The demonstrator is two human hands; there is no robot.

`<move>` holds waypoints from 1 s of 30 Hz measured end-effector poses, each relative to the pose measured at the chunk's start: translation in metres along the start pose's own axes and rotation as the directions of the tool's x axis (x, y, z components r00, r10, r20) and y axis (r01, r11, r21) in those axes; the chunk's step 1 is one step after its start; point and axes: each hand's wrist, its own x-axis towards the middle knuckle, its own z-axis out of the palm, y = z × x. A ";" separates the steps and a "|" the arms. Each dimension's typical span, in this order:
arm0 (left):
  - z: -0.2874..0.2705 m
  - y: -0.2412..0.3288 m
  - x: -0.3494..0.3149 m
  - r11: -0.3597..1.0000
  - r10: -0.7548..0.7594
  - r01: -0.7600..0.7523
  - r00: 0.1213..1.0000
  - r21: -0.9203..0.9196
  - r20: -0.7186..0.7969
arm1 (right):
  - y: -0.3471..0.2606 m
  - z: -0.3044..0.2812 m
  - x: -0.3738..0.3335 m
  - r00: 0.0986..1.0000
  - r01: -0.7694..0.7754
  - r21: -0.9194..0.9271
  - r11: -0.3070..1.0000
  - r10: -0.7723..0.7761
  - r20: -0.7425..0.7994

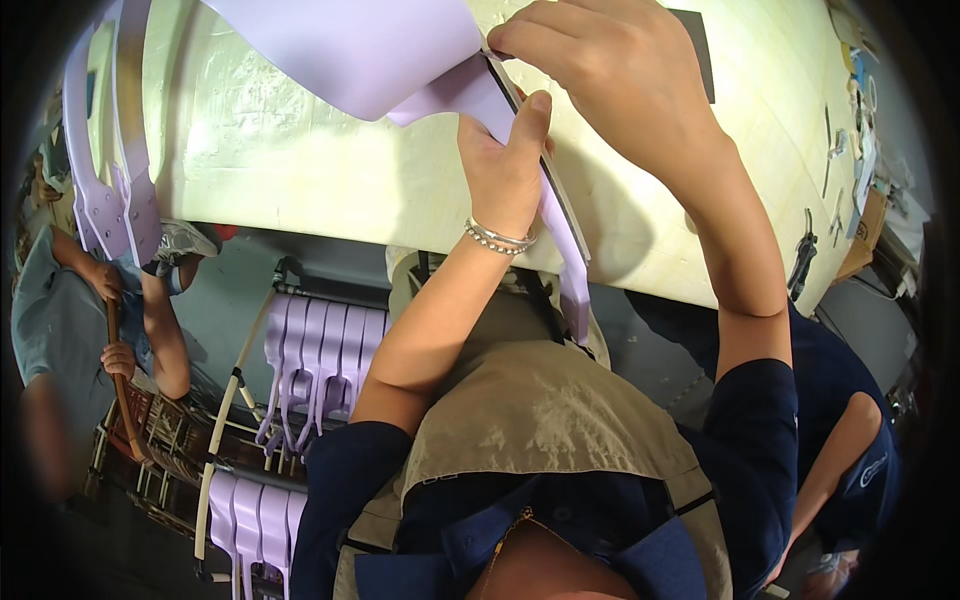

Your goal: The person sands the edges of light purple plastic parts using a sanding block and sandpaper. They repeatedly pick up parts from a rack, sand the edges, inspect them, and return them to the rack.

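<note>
A lavender curved panel (390, 50) with a long narrow leg (563, 250) extends from the upper middle of the head view past the table's near edge. My left hand (503, 170) is closed around the narrow part, thumb up along its edge. A dark strip (568, 198) runs along that edge beside the thumb. Above it, my right hand (625, 60) has its fingertips pinched where the panel meets the strip's upper end. What sits between those fingertips is too small to make out.
The table (300, 190) has a pale yellowish cover; a dark sheet (695, 50) and tools (803, 255) lie to the right. Lavender parts (115, 205) stand far left. A rack (228, 400) holds several lavender pieces (325, 335). One co-worker (65, 310) grips a brown rod; another (850, 420) is close at right.
</note>
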 end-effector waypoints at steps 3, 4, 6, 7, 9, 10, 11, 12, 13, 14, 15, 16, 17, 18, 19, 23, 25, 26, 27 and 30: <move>0.001 0.001 0.000 1.000 -0.007 0.007 1.000 -0.006 -0.002 | 0.005 0.009 -0.003 0.999 -0.001 0.000 1.000 0.001 -0.053; 0.001 0.001 0.000 1.000 -0.008 0.008 1.000 -0.007 0.003 | 0.006 0.013 -0.004 0.996 -0.005 0.010 1.000 0.006 -0.094; 0.001 0.001 0.000 1.000 -0.009 0.009 1.000 -0.008 0.006 | 0.003 0.009 -0.002 0.997 -0.017 -0.004 1.000 0.017 -0.073; 0.001 0.001 0.000 1.000 -0.010 0.010 1.000 -0.008 0.008 | 0.001 0.007 -0.001 0.998 -0.023 -0.011 1.000 0.022 -0.063; 0.000 0.001 0.000 1.000 -0.027 0.027 1.000 -0.014 0.008 | 0.001 0.004 -0.002 1.000 -0.022 0.020 1.000 0.021 0.009; -0.001 0.001 0.000 0.999 -0.035 0.035 0.999 -0.016 0.008 | 0.001 0.003 -0.003 0.999 -0.022 0.035 0.999 0.020 0.045; 0.000 0.001 0.000 0.999 -0.035 0.035 0.999 -0.018 0.005 | 0.003 0.001 -0.003 0.998 -0.020 0.047 0.999 0.018 0.057; 0.000 0.002 0.000 0.999 -0.035 0.035 0.999 -0.020 0.002 | 0.004 0.000 -0.003 0.998 -0.019 0.060 0.998 0.015 0.069; 0.001 0.003 0.000 0.999 -0.035 0.035 0.999 -0.022 -0.002 | 0.004 -0.001 -0.002 0.997 -0.017 0.072 0.997 0.011 0.081; 0.001 0.003 -0.001 0.999 -0.035 0.035 0.999 -0.017 0.000 | 0.004 0.000 -0.001 0.999 -0.031 0.076 0.997 0.027 0.045; 0.002 0.004 -0.001 0.999 -0.034 0.034 0.999 -0.013 0.002 | 0.004 0.001 0.000 0.999 -0.044 0.080 0.996 0.043 0.009; 0.003 0.005 -0.001 0.999 -0.033 0.033 0.999 -0.008 0.004 | 0.004 0.002 0.001 0.998 -0.057 0.084 0.995 0.059 -0.027; 0.003 0.006 -0.001 0.999 -0.035 0.035 0.999 -0.009 0.006 | 0.003 0.002 0.002 0.998 -0.059 0.063 0.996 0.061 -0.027; 0.003 0.006 -0.001 0.999 -0.037 0.037 0.999 -0.009 0.008 | 0.001 0.002 0.002 0.998 -0.063 0.042 0.997 0.064 -0.027; 0.003 0.006 -0.001 0.999 -0.038 0.039 0.999 -0.009 0.010 | 0.000 0.002 0.002 0.997 -0.066 0.021 0.998 0.066 -0.028; 0.002 0.005 -0.001 0.999 -0.039 0.039 0.999 -0.007 0.000 | 0.001 -0.003 0.000 0.996 -0.019 0.020 1.000 0.018 0.086; 0.003 0.006 -0.001 0.999 -0.034 0.034 0.999 -0.007 0.004 | 0.003 -0.007 0.002 0.995 -0.002 0.050 0.999 -0.003 0.096; 0.003 0.006 -0.001 0.999 -0.034 0.034 0.999 -0.006 0.001 | 0.002 -0.009 0.005 0.995 -0.036 0.057 0.998 0.031 0.093; 0.004 0.006 -0.001 0.999 -0.034 0.034 0.999 -0.006 -0.002 | 0.000 -0.012 0.008 0.994 -0.070 0.065 0.995 0.064 0.090; 0.003 0.006 0.000 0.999 -0.034 0.034 0.999 0.007 -0.005 | -0.002 -0.010 0.010 0.994 -0.060 0.001 0.998 0.059 0.089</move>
